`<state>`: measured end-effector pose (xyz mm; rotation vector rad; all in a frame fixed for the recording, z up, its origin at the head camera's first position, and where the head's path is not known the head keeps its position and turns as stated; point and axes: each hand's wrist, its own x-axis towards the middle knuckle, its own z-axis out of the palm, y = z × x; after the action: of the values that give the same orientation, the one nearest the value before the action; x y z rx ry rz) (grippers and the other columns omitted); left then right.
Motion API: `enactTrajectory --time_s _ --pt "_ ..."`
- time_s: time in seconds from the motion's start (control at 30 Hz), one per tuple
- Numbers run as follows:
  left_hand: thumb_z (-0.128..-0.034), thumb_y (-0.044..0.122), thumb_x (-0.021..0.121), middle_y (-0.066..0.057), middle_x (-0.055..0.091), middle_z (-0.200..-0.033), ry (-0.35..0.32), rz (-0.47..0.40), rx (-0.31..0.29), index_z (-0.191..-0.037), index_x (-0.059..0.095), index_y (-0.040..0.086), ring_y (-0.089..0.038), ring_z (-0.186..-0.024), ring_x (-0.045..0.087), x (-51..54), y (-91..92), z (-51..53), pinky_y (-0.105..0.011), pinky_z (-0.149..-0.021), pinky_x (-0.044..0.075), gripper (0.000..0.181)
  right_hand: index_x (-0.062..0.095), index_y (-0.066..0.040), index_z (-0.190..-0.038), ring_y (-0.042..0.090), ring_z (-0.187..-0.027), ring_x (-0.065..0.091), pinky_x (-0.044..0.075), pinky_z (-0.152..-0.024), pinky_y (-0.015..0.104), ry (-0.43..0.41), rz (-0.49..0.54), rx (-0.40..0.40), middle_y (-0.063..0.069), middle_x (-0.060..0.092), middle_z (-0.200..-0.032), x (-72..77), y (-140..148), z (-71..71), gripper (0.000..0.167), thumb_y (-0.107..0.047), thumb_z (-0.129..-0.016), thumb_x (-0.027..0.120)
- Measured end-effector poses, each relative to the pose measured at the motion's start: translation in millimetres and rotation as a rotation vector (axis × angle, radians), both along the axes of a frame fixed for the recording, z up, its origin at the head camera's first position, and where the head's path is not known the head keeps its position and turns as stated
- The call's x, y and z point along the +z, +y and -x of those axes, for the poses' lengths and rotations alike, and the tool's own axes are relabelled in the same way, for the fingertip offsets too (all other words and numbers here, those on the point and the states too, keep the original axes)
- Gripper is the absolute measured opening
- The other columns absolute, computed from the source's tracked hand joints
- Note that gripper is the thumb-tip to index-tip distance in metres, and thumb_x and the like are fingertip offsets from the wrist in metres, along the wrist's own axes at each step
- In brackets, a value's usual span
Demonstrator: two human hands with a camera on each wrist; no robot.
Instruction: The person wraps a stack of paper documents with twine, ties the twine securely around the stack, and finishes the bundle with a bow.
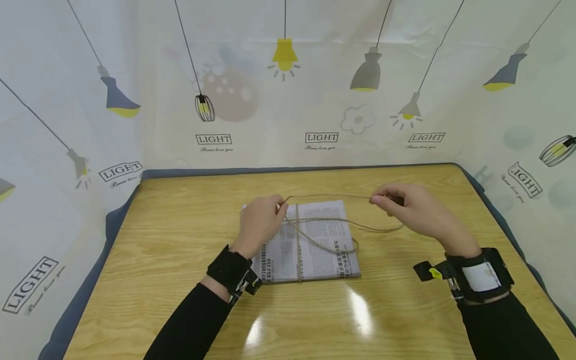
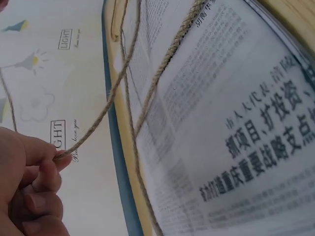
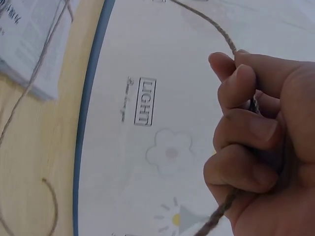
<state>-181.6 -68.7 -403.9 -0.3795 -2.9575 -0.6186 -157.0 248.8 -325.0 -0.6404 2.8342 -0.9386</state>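
Note:
A flat stack of folded newspapers (image 1: 321, 270) lies on the table. Brown twine (image 1: 297, 250) runs over it from front to back, and another length crosses sideways near its far part. The left hand (image 1: 261, 222), over the stack's left side, pinches the twine between thumb and index finger. To the right of the stack, the right hand (image 1: 414, 207) grips the same twine, its fingers curled round it in the right wrist view. Between the hands a twine span hangs in a slight bow. A loose loop lies over the stack's right edge.
The wooden table (image 1: 180, 310) has a dark blue border of cloth (image 1: 288, 171) behind it. A white curtain (image 1: 292, 105) printed with lamps surrounds the back and sides. Both wrists wear black straps (image 1: 227, 270).

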Motion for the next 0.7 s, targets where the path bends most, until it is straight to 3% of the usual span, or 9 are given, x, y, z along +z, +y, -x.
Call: enactTrajectory --time_s 0.1,0.23,0.4,0.5,0.6,0.7 --pt "-0.0995 0.034 0.055 0.005 0.062 -0.067 -0.015 -0.023 -0.061 -0.124 0.064 0.016 -0.007 -0.048 0.047 7.0 7.4 -1.9 -0.022 -0.042 0.031 0.032 0.069 -0.022 -0.105 0.01 -0.054 0.043 0.037 -0.052 0.027 0.014 -0.047 0.013 -0.003 0.052 -0.066 5.1 -14 1.1 0.024 -0.038 -0.101 0.052" --pt "-0.0993 0.036 0.055 0.009 0.055 -0.065 0.042 -0.104 -0.194 -0.137 0.054 0.017 -0.007 -0.049 0.044 20.3 25.2 -5.7 -0.021 -0.047 0.029 0.042 0.071 -0.02 -0.102 0.009 -0.053 0.044 0.038 -0.055 0.026 0.07 -0.068 0.061 -0.005 0.051 -0.064 6.6 -34 6.1 0.022 -0.035 -0.1 0.054" --pt "-0.1009 0.036 0.052 0.009 0.058 -0.071 0.171 -0.167 -0.35 -0.129 0.061 0.02 -0.004 -0.055 0.043 38.1 47.0 -10.8 -0.018 -0.052 0.03 0.033 0.07 -0.018 -0.101 0.01 -0.053 0.046 0.04 -0.055 0.026 0.057 -0.052 0.09 -0.005 0.057 -0.067 4.6 -53 12.4 0.019 -0.03 -0.1 0.055" --pt "-0.1024 0.034 0.049 0.006 0.063 -0.076 0.185 -0.169 -0.356 -0.117 0.067 0.02 -0.005 -0.057 0.047 42.3 51.1 -9.8 -0.019 -0.052 0.034 0.027 0.061 -0.015 -0.109 0.011 -0.05 0.047 0.041 -0.05 0.026 -0.02 0.042 0.122 -0.003 0.062 -0.07 4.6 -58 13.2 0.017 -0.027 -0.102 0.051" --pt "-0.1031 0.033 0.048 0.005 0.068 -0.083 0.134 -0.182 -0.293 -0.11 0.069 0.02 -0.007 -0.065 0.056 39.8 47.2 -6.0 -0.021 -0.057 0.04 0.026 0.053 -0.008 -0.115 0.017 -0.053 0.053 0.047 -0.05 0.029 -0.159 0.273 0.212 0.005 0.064 -0.077 6.4 -55 10.8 0.02 -0.02 -0.106 0.04" --pt "-0.103 0.034 0.048 0.004 0.07 -0.088 0.057 -0.221 -0.233 -0.11 0.07 0.019 -0.01 -0.072 0.06 35.5 39.6 -2.4 -0.025 -0.063 0.045 0.027 0.053 0.001 -0.119 0.022 -0.072 0.065 0.056 -0.062 0.034 -0.293 0.493 0.337 0.015 0.066 -0.093 9.3 -47 8.0 0.026 -0.007 -0.106 0.032"
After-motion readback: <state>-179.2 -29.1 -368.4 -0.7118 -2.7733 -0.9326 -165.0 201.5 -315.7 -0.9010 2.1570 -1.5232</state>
